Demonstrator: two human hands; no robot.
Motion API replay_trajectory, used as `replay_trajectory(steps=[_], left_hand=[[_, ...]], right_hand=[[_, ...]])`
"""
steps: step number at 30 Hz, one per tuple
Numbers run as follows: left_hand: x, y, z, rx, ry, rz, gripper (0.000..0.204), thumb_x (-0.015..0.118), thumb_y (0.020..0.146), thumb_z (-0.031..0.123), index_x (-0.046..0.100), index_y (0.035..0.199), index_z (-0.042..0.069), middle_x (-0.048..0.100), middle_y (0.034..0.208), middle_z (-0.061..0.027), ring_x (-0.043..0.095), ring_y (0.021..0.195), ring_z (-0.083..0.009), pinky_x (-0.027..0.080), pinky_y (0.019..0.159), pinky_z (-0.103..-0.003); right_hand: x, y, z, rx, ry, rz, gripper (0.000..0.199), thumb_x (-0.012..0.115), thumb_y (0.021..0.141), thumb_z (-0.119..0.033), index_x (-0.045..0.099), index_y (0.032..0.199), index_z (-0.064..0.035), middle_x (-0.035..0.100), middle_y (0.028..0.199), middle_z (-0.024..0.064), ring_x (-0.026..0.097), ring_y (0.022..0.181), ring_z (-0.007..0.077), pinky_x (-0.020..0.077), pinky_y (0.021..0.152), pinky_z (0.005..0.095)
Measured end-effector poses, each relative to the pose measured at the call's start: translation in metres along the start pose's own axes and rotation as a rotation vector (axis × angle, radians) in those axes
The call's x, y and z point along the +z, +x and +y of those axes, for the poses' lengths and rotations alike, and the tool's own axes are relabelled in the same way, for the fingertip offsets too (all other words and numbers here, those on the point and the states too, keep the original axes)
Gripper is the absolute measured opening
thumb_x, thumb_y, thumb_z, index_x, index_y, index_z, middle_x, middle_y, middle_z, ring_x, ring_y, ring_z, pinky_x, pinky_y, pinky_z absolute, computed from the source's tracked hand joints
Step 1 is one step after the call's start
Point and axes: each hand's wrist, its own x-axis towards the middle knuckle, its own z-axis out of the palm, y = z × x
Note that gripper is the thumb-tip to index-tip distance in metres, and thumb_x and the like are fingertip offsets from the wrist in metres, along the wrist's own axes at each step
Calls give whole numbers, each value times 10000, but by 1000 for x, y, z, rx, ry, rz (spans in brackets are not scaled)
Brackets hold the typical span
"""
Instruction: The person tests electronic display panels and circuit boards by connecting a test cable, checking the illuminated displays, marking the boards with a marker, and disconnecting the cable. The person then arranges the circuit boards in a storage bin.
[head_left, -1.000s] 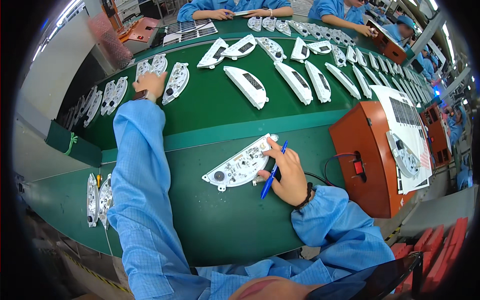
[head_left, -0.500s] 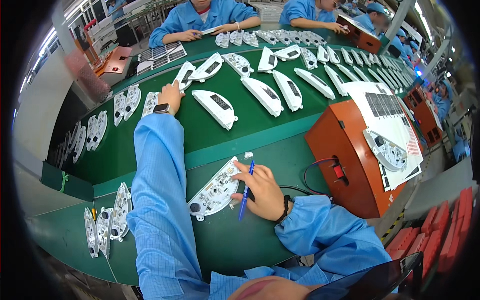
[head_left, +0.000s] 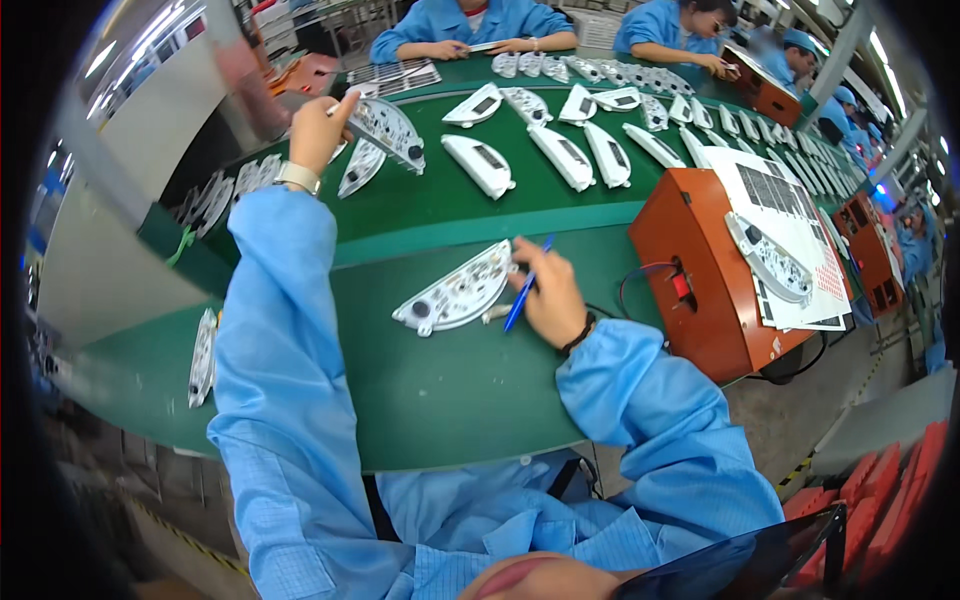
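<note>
My left hand (head_left: 318,138) is raised over the conveyor belt, closed on the end of a white half-moon circuit board (head_left: 388,128). Its component side, with a black round part at the low end, faces me. Beneath it another circuit board (head_left: 361,168) lies on the belt. In my right hand (head_left: 552,295) a blue pen (head_left: 528,285) slants between the fingers. That hand rests by the right end of a circuit board (head_left: 458,290) on the green bench, fingertips at its edge. A small pale piece (head_left: 495,313) lies beside them.
The green belt (head_left: 400,215) carries several white boards and housings. An orange box (head_left: 690,265) stands right, topped by printed sheets (head_left: 790,190) and a board (head_left: 768,258). One board (head_left: 203,358) lies at the bench's left. Co-workers (head_left: 470,35) sit across the belt.
My left hand has lifted a circuit board off the belt and tilted it. My right hand keeps the pen beside the bench board. The view has shifted.
</note>
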Motion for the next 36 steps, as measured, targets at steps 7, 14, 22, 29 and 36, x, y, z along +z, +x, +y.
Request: replay_trajectory(steps=[7,14,22,29,36], left_hand=[[-193,-192,26,-182,-546,141,358,530,964,325,665,981,-6,651,828,-39,617,763,-98,448,661,-217],[-344,-497,-19,-515,-951,864,367,498,990,270,546,1190,-34,652,1073,-108,629,999,-183,503,865,-322],[-354,-778,-15,-957,-436,1103,351,514,980,330,626,1074,11,674,923,-46,602,728,-89,481,669,-232],[-275,-844,-84,-1262,-451,1057,366,514,971,370,638,1056,36,682,865,-34,620,665,-90,490,597,-215],[-175,-889,-184,-1335,-863,1273,397,513,971,374,549,1137,14,678,949,-114,610,694,-121,430,537,-215]], right_hand=[[-39,16,36,-8,-393,300,600,489,712,84,464,1285,-89,594,880,188,557,847,404,413,788,490],[-57,14,4,-149,-827,204,691,659,792,-155,374,1419,-91,558,1126,263,539,1011,432,420,883,499],[16,14,-53,-571,-447,-498,839,736,784,-322,292,1443,-50,326,1487,149,230,1403,362,191,1117,522],[42,36,-55,-613,-436,-660,526,653,855,-144,459,1327,-12,528,1235,211,525,1098,376,420,950,396],[46,26,-54,-480,-413,-656,459,572,907,-144,447,1325,-4,491,1251,204,479,1164,368,383,997,403]])
